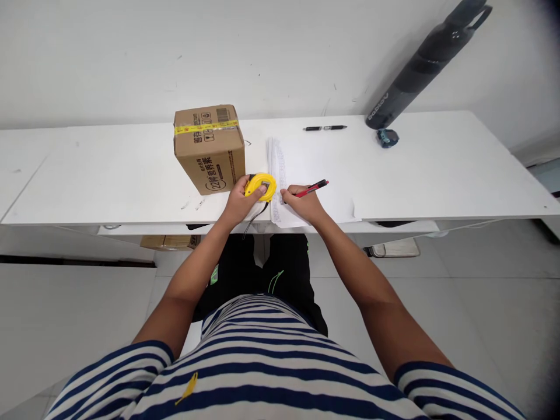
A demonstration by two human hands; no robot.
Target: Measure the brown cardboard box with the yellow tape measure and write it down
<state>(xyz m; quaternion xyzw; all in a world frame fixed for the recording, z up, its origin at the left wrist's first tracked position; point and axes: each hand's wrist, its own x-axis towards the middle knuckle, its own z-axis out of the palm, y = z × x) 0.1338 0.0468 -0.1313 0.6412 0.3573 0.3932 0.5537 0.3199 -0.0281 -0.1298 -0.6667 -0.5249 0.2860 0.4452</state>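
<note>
Over desk [109, 175]: left grip [240, 202] clasping rounded tape measure [270, 183], right grip [307, 204] pinching slim red pen [315, 187].

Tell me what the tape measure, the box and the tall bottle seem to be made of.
Tape measure: probably hard plastic, smooth, judging by its evenly yellow, rounded case.
Box: cardboard, matte, given its dull brown faces, folded edges and dark printing.
Bottle: smooth and dark with soft highlights; perhaps coated metal, though plastic could look the same.

The left grip [240, 202] holds a yellow tape measure [270, 185]; the right grip [307, 204], a slanted red-and-black pen [315, 186] over white paper [315, 157].
</note>
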